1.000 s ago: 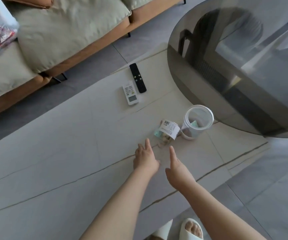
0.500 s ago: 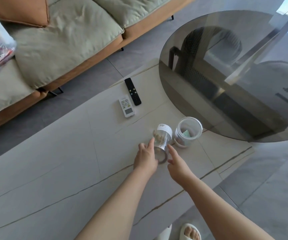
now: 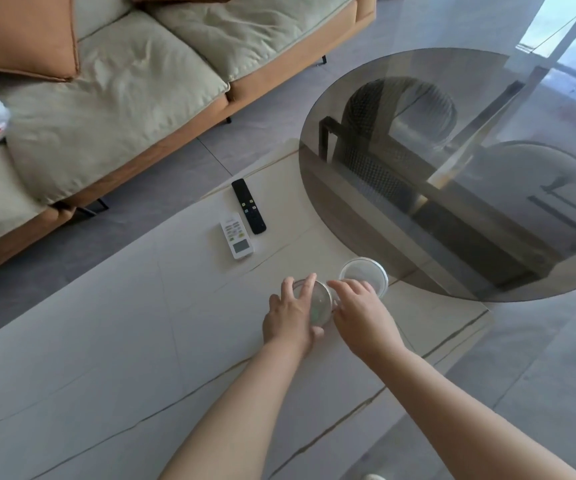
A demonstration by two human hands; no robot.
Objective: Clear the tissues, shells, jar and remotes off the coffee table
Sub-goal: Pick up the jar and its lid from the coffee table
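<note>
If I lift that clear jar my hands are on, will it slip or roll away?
The jar looks smooth clear plastic, so probably a bit slippery. Both the left hand and right hand flank it, which should steady it. It is round, so laid sideways it would likely roll.

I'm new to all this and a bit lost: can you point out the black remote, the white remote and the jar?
black remote (image 3: 248,206), head view, on its middle near the coloured buttons
white remote (image 3: 237,239), head view, on its keypad
jar (image 3: 318,302), head view, on its clear top
</note>
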